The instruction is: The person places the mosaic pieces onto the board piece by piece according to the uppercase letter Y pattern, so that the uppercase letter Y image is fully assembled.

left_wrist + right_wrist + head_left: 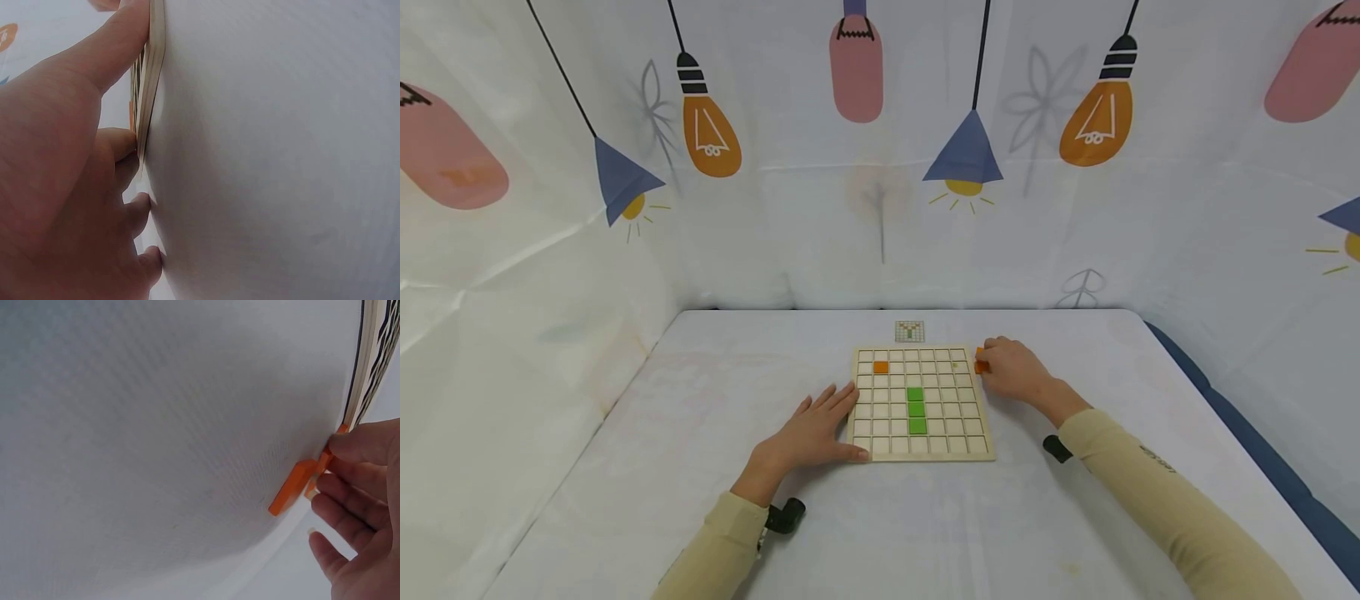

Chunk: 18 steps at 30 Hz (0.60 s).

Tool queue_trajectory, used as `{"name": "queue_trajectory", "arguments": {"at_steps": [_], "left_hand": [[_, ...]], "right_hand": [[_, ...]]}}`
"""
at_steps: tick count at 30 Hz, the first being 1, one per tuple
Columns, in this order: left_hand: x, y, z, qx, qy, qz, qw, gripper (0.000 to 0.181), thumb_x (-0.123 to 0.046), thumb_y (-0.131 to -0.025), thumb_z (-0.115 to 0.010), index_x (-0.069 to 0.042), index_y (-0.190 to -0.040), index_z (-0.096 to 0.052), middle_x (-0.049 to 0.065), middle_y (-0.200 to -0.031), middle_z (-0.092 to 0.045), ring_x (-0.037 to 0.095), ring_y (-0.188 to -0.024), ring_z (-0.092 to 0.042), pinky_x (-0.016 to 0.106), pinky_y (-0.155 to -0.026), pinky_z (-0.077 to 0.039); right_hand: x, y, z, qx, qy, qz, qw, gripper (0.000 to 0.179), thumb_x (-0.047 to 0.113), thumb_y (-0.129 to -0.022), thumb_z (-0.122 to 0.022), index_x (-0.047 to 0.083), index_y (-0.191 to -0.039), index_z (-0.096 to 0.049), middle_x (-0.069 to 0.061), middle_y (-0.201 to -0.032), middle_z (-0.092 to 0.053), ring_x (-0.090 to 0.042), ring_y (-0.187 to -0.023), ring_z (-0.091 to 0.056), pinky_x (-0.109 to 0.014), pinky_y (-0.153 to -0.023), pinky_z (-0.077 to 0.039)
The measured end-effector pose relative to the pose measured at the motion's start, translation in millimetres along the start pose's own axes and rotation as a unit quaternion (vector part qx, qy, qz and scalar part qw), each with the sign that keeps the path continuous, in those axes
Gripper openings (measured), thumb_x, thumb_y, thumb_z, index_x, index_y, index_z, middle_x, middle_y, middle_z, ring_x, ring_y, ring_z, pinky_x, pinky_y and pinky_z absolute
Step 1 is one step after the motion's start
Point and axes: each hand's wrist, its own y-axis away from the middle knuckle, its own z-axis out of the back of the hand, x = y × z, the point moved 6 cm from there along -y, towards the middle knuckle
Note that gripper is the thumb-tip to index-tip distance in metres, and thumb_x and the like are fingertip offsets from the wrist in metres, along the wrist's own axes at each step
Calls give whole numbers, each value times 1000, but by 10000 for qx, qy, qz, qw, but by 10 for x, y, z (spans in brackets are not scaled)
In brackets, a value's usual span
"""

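Observation:
A square wooden grid board (932,457) lies flat on the table. My left hand (811,433) is spread along its left edge, thumb across the near left corner and fingertips at the side. On the board sit one orange tile (881,367), in the upper left, and a column of three green tiles (916,409) near the middle. Just off the board's right edge, my right hand (1015,371) pinches an orange tile (322,464) between thumb and fingers. Another orange tile (292,487) lies on the table beside it in the right wrist view.
Behind the board lies a small card (910,332) printed with a coloured grid pattern. The white table (760,358) reaches back to a hanging sheet (775,225) with printed lamps. Dark wrist cameras are strapped at both sleeves.

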Motion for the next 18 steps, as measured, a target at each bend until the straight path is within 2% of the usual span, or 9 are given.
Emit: {"name": "queue_trajectory", "arguments": {"at_steps": [18], "left_hand": [[22,-18,-18,-7,-37,10,10000,105,-65,-81,-70,-17,-160,-21,-4,-168,-16,30,-157,-11,59,-124,-12]], "right_hand": [[19,6,20,43,-17,-27,10000,17,3,-82,-65,4,-96,-75,-4,-85,-63,-21,-76,-55,-43,-75,-51]]}}
